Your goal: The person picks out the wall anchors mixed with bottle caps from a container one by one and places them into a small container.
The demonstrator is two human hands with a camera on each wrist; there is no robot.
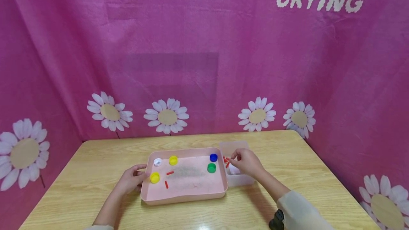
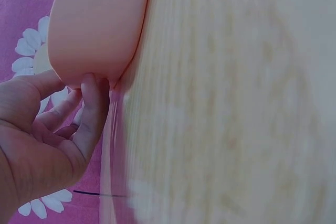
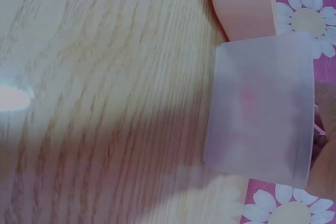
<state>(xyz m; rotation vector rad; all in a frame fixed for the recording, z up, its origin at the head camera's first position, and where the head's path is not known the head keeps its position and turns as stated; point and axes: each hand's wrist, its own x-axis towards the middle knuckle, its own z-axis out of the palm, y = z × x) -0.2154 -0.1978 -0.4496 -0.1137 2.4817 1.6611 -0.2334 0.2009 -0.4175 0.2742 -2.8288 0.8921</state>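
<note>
My left hand (image 1: 130, 179) grips the left end of a shallow pink tray (image 1: 183, 198); in the left wrist view, thumb and fingers meet its rim. Inside the tray lie a white cap (image 1: 157, 162), two yellow caps (image 1: 173, 160), a blue cap (image 1: 213, 157), a green cap (image 1: 211, 168) and two short red sticks (image 1: 170, 173). My right hand (image 1: 247, 162) reaches over a translucent plastic box (image 1: 241, 180) and pinches a small red stick, mostly hidden by the fingers. More red sticks (image 1: 227, 164) lie by the fingertips, at the box's left side.
The box stands against the tray's right end on a wooden table (image 1: 112, 153). A pink curtain (image 1: 204, 81) with daisies hangs behind the table and at both sides. Something black (image 1: 277, 220) is near the right sleeve.
</note>
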